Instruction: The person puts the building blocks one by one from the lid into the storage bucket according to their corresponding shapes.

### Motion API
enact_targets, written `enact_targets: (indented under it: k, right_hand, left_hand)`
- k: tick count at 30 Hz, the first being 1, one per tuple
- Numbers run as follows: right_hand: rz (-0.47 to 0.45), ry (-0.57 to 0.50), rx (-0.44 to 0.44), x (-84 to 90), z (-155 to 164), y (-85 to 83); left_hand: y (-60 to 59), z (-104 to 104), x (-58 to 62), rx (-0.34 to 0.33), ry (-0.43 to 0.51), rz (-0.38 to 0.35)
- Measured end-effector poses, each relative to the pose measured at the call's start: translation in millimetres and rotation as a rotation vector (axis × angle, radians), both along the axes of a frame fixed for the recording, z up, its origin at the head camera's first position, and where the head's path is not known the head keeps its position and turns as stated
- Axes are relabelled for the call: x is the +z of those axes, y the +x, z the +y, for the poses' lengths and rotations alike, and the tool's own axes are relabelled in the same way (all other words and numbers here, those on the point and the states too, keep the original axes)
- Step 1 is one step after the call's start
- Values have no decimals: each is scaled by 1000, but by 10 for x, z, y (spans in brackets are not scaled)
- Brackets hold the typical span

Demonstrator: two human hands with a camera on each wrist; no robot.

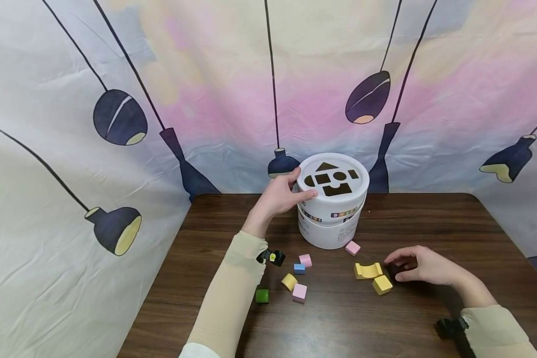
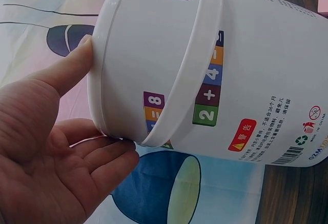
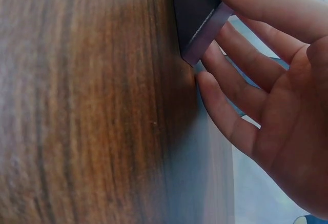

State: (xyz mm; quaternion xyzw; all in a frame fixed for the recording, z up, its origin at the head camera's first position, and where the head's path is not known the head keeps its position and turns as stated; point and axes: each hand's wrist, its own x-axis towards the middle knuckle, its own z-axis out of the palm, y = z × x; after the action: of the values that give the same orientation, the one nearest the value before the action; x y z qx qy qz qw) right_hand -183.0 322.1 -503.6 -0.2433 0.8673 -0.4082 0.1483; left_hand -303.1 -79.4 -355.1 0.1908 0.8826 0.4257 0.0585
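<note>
Two hands, one bucket, one dark block

Head view: the left hand (image 1: 281,195) holds the lid rim of the white plastic shape-sorter bucket (image 1: 332,206) at the back of the dark wooden table (image 1: 429,219). The right hand (image 1: 422,265) rests on the table, fingers over a dark purple triangular block (image 1: 396,269) beside a yellow arch block (image 1: 368,270) and yellow cube (image 1: 382,285).

Left wrist view: thumb and straight fingers clasp the lid edge.

Right wrist view: fingertips pinch the block against the tabletop.
</note>
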Motion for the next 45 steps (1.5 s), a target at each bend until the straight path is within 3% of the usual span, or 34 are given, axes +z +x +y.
enact_targets:
  k: [11,17,24,36,45]
  right_hand:
    - [23,22,-32,12,-19,13]
    - [58,21,-98,21,-28,14]
    - [164,70,-150,17,9,19]
    - [186,125,-293,44,20,33]
    - [222,161,-338,69,27,26]
  left_hand:
    - [-4,-5,-10,1,-13,3]
    - [-5,-6,-5,0,-11,-6]
    - [-8,-8,-7,-3,-21,16]
    - [-5,-7,-12,3,-23,17]
    - [-5,-11,-25,3,-18,16]
